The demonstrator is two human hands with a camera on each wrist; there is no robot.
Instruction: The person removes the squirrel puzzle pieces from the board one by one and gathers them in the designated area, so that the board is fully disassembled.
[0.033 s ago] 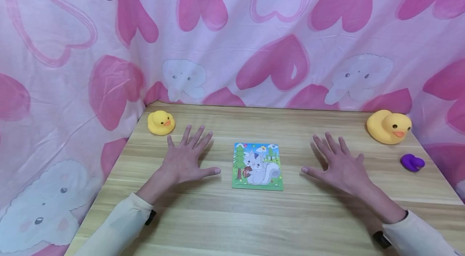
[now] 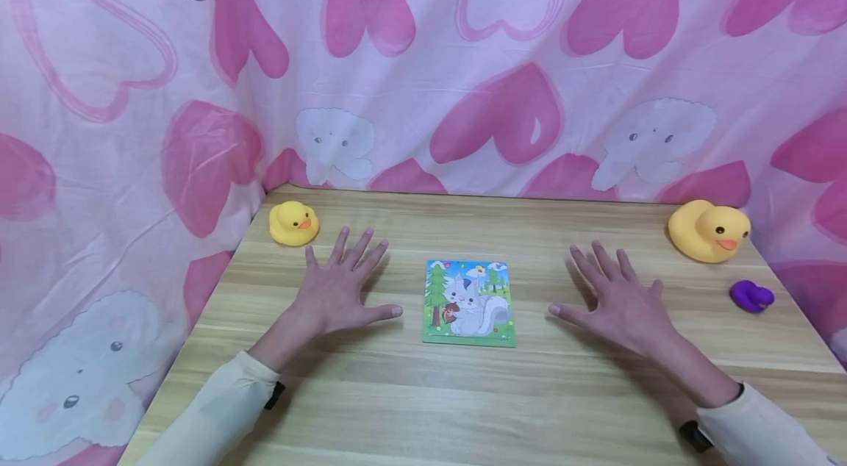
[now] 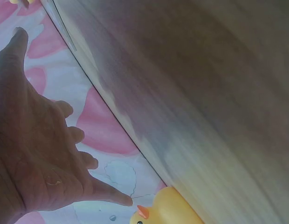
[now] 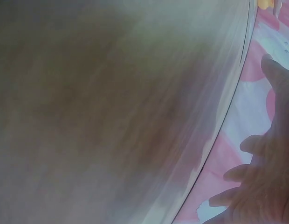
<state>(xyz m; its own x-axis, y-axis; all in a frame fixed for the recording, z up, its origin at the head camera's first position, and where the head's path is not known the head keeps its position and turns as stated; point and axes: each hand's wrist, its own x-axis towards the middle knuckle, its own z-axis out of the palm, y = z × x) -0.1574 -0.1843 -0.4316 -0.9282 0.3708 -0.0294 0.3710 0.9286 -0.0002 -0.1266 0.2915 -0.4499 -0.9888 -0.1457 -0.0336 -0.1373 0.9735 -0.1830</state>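
Over the wood-grain table [image 2: 423, 407], holds left hand [image 2: 331, 297] and right hand [image 2: 625, 312] with fingers [image 2: 359, 249] spread wide and empty. Has the squirrel picture board [image 2: 468, 302] flat between them, apart from both.

Hands: two, a left hand [image 2: 334, 297] and a right hand [image 2: 625, 308]. Yellow ducks: two; a smaller yellow duck [image 2: 291, 229] just beyond the left hand's little finger, a larger yellow duck [image 2: 695, 237] beyond and right of the right hand. Purple toy [image 2: 748, 296]: one, right of the right hand. Square picture board [image 2: 473, 304]: one, between the hands. Counter [image 2: 423, 407]: one, below both hands. Pale sleeves: two; left sleeve [image 2: 215, 407], right sleeve [image 2: 761, 425], one behind each hand.
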